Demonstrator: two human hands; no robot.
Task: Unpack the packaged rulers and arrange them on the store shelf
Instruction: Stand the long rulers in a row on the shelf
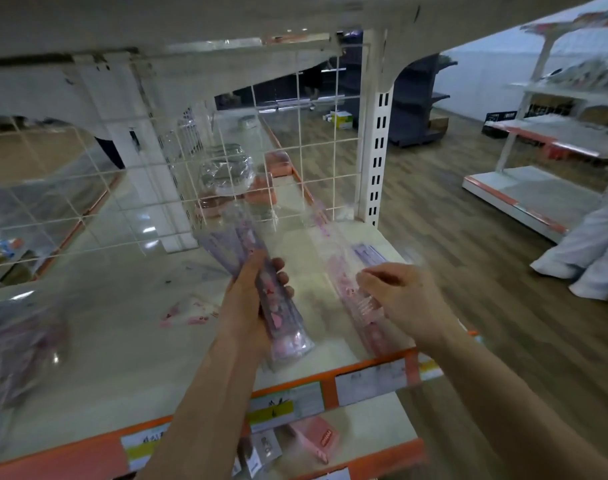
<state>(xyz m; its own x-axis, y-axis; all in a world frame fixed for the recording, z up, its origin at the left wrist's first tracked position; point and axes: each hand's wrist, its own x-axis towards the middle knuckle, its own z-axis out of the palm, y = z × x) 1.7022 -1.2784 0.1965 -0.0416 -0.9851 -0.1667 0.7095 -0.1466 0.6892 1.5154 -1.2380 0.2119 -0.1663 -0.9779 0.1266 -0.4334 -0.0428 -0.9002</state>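
My left hand (252, 299) grips a bundle of purple and pink rulers (285, 323) in clear plastic wrap, held above the cream shelf board (122, 323). My right hand (399, 299) pinches a pink ruler in clear packaging (356, 296) that lies lengthwise on the shelf toward its right end. Another purple ruler (368, 254) lies just right of it. A small scrap of clear wrapper with pink print (188, 313) lies on the shelf left of my left hand.
A white wire grid panel (226, 174) backs the shelf, with a white slotted upright (377, 150) at its right. A crumpled clear bag (18, 341) lies at the left. The shelf's orange front strip (330, 386) carries price labels. Pink packs (316, 438) sit on the lower shelf. Other shelving stands across the wooden floor.
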